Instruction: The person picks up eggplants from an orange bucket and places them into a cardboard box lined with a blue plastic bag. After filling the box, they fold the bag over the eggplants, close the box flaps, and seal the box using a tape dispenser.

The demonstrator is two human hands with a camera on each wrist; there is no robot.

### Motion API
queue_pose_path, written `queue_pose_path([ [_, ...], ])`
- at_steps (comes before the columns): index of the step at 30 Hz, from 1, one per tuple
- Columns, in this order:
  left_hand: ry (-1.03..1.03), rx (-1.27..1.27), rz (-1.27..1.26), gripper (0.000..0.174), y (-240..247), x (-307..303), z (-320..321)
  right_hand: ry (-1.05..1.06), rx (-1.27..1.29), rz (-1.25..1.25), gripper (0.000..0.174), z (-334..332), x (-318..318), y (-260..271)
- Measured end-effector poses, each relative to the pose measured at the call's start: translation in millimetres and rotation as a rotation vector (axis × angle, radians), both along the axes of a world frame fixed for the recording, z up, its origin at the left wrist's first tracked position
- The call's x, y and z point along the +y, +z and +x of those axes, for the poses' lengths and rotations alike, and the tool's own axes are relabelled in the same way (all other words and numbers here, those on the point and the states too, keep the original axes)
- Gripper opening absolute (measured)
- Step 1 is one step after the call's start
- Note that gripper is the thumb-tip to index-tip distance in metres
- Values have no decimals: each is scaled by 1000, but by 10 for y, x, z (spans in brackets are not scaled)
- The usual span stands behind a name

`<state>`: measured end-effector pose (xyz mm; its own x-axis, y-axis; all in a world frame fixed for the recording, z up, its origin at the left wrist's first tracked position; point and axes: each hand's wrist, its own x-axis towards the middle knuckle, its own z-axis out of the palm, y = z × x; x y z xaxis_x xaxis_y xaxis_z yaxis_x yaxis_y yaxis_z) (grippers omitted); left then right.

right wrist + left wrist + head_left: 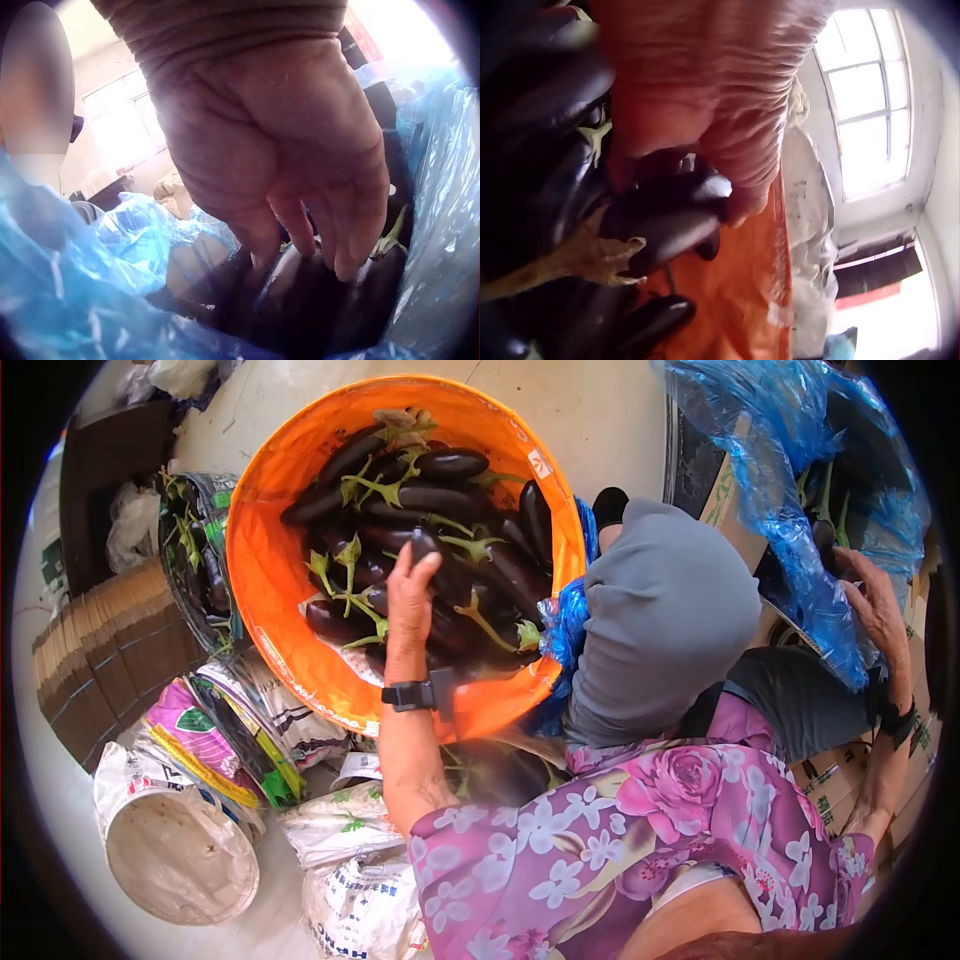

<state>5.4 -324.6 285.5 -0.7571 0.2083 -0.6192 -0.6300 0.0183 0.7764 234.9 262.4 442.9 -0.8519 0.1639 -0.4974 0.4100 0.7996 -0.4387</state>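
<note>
My left hand [410,605] reaches over a large orange tub [300,660] heaped with dark purple eggplants. In the left wrist view, its thumb and fingers grip an eggplant [667,229], whose dry, pale cap and stem belong to that heap's near side. On the right, a cardboard box [722,495] is lined with blue plastic [775,460]. My right hand [878,605] is down inside this liner. The right wrist view has its thumb and fingers pointing down around a dark eggplant [289,281], with green stems beside the fingertips.
My grey-trousered knee [670,620] stands between tub and box. Left of the tub are a dark bag of eggplants [205,555], stacked flat cardboard [115,650], a white bucket [180,855] and printed sacks [360,905]. More blue plastic [565,625] bunches at the tub's right rim.
</note>
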Motion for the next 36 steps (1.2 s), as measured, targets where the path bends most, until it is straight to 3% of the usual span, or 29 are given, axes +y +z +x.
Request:
queue_pose_path([
  [2, 102, 9, 161, 35, 137, 19, -123, 9, 21, 28, 45, -70, -28, 49],
  [6, 127, -81, 619, 49, 383, 168, -371, -66, 60, -3, 44, -34, -4, 37],
  [9, 109, -68, 760, 50, 493, 354, -444, -25, 13, 94, 43, -34, -62, 79],
  [11, 122, -182, 856, 50, 509, 439, -466, -104, -69, -26, 43, -19, -125, 112],
  [16, 88, -183, 806, 51, 487, 558, -456, -119, -24, 7, 42, 123, -189, 82],
  [18, 98, -30, 496, 53, 568, 759, -303, -42, 58, 47, 42, 215, -96, 38],
  [19, 105, -63, 462, 55, 615, 821, -262, -1, 100, 53, 43, 237, -10, 16],
  [23, -14, -204, 579, 59, 995, 1083, -281, 1, 148, 104, 38, 173, 127, 162],
  [30, -398, -50, 537, 60, 2142, 2361, -233, -8, 200, 182, 35, 49, 308, 50],
  [33, -606, 40, 465, 60, 2419, 3043, -124, -9, 189, 191, 35, -127, 364, 11],
  [34, -543, 53, 375, 62, 2541, 3375, 34, -25, 201, 220, 35, -159, 392, -19],
  [35, -706, -50, 510, 60, 2549, 3585, 36, -65, 267, 250, 34, -159, 424, -77],
  [36, -727, -61, 501, 60, 2509, 3808, 113, -83, 271, 251, 34, -141, 433, -61],
])
